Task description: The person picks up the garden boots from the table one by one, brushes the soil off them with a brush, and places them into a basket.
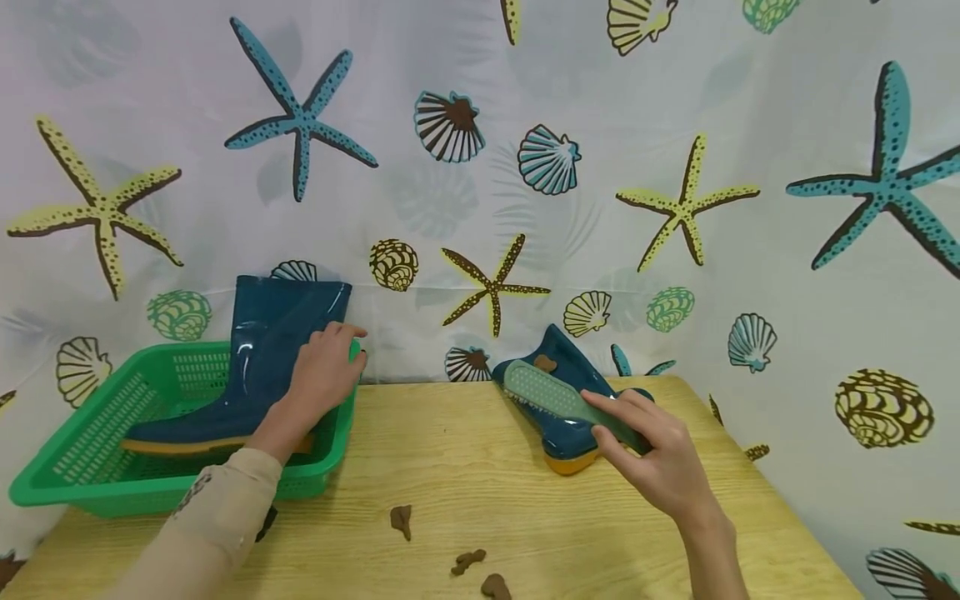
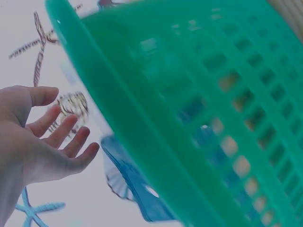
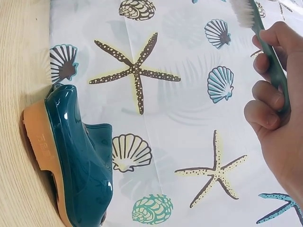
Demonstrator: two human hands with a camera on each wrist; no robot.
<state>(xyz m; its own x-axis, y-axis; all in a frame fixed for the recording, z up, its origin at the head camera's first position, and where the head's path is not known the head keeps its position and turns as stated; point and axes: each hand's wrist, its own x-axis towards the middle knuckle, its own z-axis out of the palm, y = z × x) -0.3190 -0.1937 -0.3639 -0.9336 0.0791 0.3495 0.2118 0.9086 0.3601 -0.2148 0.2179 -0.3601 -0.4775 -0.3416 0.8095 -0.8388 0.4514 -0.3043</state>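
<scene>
Currently my right hand point(image 1: 663, 467) grips brush point(image 1: 562, 404) over boot point(image 1: 558, 417) at desk point(image 1: 465, 483) far edge; left hand point(image 1: 322, 375) fingers spread, beside basket point(image 1: 82, 467) boot point(image 1: 262, 367). Boot rubber glossy, likely slippery, floppy; hold by shaft.

I saw open table point(image 1: 465, 467) between basket point(image 1: 90, 467) and lying boot point(image 1: 562, 417); mud clumps point(image 1: 468, 560) dotted the front, curtain point(image 1: 600, 125) blocked the rear.

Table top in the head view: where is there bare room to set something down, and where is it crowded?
Bare wood runs between the green basket and the boot on the table, back to the curtain. Crowded: the front edge with brown clumps, and the right side, where the right hand holds a brush.
</scene>
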